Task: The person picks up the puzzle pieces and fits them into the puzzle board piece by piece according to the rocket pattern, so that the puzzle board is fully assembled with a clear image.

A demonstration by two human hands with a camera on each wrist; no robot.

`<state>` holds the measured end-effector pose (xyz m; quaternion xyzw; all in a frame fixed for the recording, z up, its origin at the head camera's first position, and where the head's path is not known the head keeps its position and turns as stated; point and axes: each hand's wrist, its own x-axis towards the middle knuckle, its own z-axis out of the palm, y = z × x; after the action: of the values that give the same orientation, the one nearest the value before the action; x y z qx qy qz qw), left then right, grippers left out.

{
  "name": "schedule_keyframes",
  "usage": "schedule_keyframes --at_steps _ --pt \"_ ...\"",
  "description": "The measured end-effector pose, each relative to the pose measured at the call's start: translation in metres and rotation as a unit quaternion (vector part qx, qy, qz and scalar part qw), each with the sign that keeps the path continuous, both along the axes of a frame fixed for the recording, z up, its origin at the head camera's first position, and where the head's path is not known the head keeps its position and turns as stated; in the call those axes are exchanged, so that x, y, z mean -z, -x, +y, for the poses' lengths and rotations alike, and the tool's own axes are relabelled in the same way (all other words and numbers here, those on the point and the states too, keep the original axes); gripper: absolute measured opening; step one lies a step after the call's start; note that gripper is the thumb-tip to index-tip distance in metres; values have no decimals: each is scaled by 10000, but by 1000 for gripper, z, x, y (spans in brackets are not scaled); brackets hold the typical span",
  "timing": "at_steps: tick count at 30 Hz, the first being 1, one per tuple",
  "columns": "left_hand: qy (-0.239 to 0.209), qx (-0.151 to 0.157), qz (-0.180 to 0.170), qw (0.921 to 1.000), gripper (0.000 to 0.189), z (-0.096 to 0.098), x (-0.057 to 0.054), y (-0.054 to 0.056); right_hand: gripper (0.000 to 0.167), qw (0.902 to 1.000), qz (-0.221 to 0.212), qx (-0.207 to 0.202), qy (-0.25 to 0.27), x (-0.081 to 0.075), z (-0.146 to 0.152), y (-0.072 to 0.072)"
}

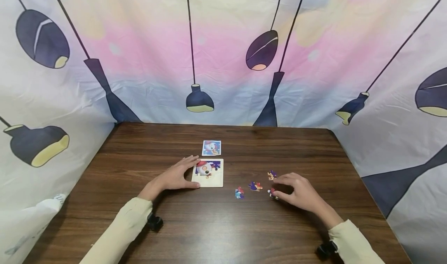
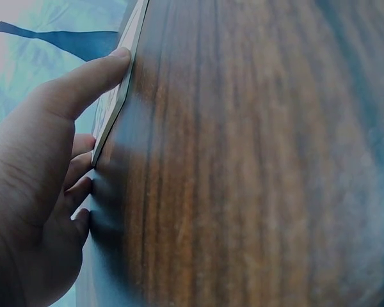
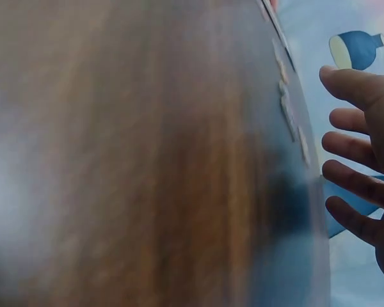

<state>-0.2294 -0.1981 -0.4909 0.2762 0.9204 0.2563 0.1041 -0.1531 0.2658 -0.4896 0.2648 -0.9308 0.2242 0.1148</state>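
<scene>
A pale square puzzle board [image 1: 213, 181] lies on the table, its upper part filled with a white cartoon animal in a red hat. My left hand [image 1: 179, 175] holds the board by its left side, with the thumb on the near corner and fingers at the far corner. Over on the right, my right hand [image 1: 298, 190] hovers with spread fingers beside a puzzle piece [image 1: 272, 194], holding nothing. Another puzzle piece [image 1: 271, 175] lies just beyond its fingertips. Two more lie between board and hand: a purple-and-red piece [image 1: 256, 186] and a blue-and-red piece [image 1: 239, 193].
Behind the board lies a small picture card [image 1: 211, 148] with a similar cartoon animal. The brown wooden table [image 1: 195, 229] is backed by a printed cloth [image 1: 227, 54] with hanging lamps. Each wrist bears a black device.
</scene>
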Motion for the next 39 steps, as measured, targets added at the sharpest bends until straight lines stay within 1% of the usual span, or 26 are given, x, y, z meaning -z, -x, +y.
schedule_keyframes --at_steps 7,12,15,18,24,27,32,39 --pt "-1 -19 -9 10000 103 -1 -1 -1 42 9994 -234 219 -134 6 7 -5" --pt "35 -21 6 10000 103 -1 1 0 47 9970 -479 418 -431 6 6 -7" --pt "59 -23 0 10000 103 -1 1 -1 45 9958 -549 461 -574 6 5 -8" --pt "73 -7 -16 10000 102 0 2 -1 40 9958 -537 436 -607 7 5 -7" --pt "70 2 -11 10000 102 0 2 0 27 9974 -396 251 -553 11 6 -6" --pt "57 12 14 10000 103 0 2 1 24 9978 -339 147 -556 12 7 -5" --pt "50 33 8 10000 102 0 2 1 23 9984 -245 40 -507 10 8 -3" --pt "44 12 0 10000 102 0 1 0 31 9992 -61 50 -399 2 1 3"
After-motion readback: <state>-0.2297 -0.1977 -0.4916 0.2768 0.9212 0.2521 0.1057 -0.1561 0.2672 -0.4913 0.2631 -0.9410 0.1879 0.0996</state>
